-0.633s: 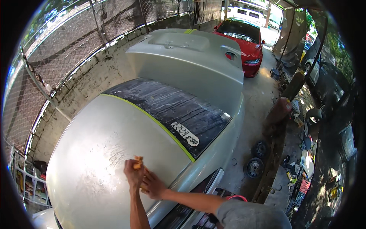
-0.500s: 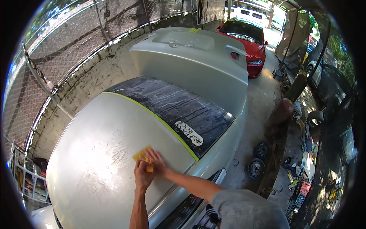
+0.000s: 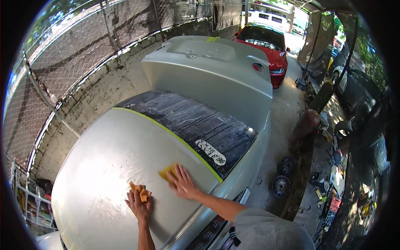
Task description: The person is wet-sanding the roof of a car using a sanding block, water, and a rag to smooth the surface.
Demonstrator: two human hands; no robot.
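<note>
My left hand (image 3: 138, 204) rests low on the silver car roof (image 3: 96, 158), with spread fingers around a crumpled orange cloth (image 3: 143, 193). To its right, my right hand (image 3: 183, 185) has its fingers stretched over a flat yellow pad (image 3: 166, 171), pressing it on the roof. Beyond both hands, a lime-green tape strip (image 3: 164, 128) runs along the edge of the dusty dark rear window (image 3: 179, 116), which carries a white sticker.
The raised silver trunk lid (image 3: 208, 75) stands behind the window, with a red car (image 3: 275, 58) beyond. A mesh fence (image 3: 66, 58) lines the left. Two wheels (image 3: 280, 186), a rusty cylinder (image 3: 304, 125) and assorted clutter lie along the right side.
My hands have moved apart from being together: the left down and left with the orange cloth, the right toward the right with the yellow pad.
</note>
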